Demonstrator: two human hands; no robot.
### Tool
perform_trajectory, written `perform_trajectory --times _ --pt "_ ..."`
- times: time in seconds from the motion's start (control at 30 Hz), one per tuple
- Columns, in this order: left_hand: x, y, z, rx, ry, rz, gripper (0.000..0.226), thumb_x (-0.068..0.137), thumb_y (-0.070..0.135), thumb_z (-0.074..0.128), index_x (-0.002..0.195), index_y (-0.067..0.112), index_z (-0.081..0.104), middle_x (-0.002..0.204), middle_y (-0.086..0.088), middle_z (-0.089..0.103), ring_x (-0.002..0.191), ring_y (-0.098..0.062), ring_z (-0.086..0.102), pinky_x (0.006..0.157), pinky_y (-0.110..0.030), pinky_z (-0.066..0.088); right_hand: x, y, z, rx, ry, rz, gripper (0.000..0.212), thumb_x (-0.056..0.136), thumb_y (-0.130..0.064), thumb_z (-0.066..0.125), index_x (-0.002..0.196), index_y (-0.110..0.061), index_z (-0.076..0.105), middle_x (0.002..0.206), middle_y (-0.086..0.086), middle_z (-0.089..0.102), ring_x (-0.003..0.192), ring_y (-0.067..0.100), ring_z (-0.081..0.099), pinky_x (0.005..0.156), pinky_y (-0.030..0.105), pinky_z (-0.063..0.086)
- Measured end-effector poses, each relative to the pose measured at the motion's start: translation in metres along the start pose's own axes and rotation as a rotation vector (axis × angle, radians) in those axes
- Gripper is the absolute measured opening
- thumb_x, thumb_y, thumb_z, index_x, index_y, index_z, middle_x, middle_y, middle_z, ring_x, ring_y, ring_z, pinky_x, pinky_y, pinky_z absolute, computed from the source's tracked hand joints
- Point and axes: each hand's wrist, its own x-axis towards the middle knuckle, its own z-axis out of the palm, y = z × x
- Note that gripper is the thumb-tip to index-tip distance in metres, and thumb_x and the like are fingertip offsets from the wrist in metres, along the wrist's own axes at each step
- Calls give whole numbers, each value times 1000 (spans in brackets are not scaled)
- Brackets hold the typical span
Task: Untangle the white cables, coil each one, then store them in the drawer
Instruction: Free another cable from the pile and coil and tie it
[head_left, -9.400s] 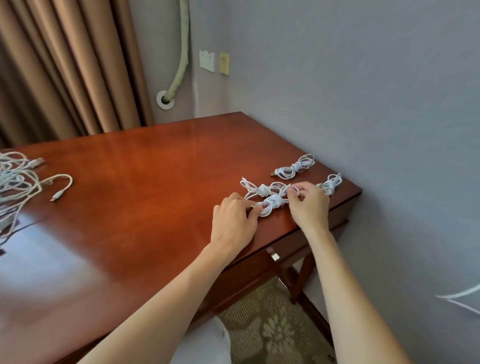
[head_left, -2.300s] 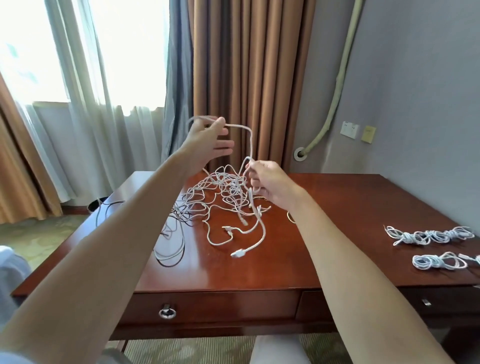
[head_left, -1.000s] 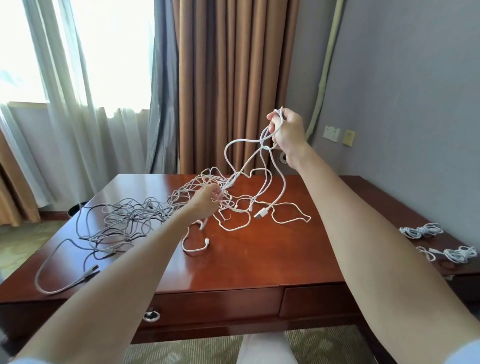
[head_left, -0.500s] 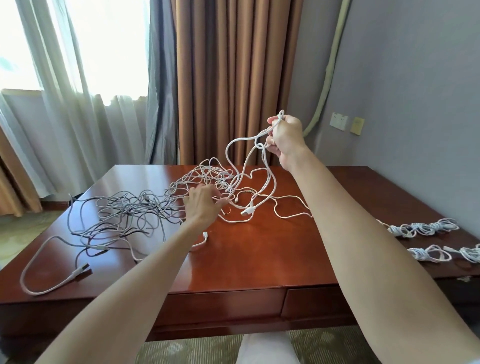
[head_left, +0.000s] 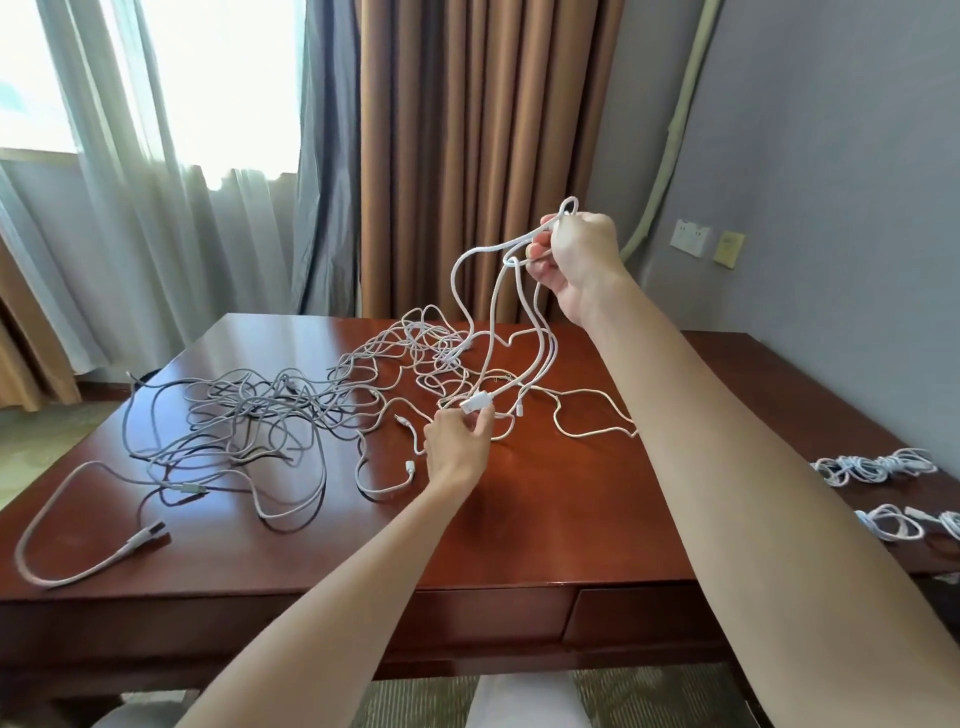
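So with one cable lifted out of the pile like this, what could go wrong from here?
1. The right hand holds loops of the white cable up high while strands still run into the tangle; pulling further may tighten knots.
2. The left hand only pinches the plug; that grip could slip.
3. The coiled cables lie near the desk edge and could be knocked off.

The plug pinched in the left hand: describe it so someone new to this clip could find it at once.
Start at the red-brown desk and find the tangle of white cables spread over its middle. At the tangle's right edge the left hand pinches a white plug just above the wood. Unlike the loose plugs lying on the desk, this one's cable rises to the raised right hand.
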Motion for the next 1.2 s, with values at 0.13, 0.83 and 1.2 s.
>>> perform_trajectory --times 0.13,0.83,1.2 --pt "15 17 16 -587 -103 -479 31 100 33 60 109 3 65 94 -11 72 73 -19 70 58 -27 55 4 -7 -1 131 -6 43 33 105 -1 30 80 -5 50 61 4 44 42 9 40 38 17 34" --pt "19 15 -55 366 -178 282 41 98 45 58 74 12 52 70 0 55 70 -24 53 62 -34 38 83 36 -51 -193 406 -157 15 99 -1 36 92 -13 43 111 20 59 56 20 67 43 23 48" --pt "43 57 -97 358 -162 701 44 104 20 49 61 16 41 56 6 45 55 -12 41 58 -35 35 38 110 -62 -630 -379 215 32 96 -36 68 107 -16 44 111 16 66 65 11 53 64 30 56"
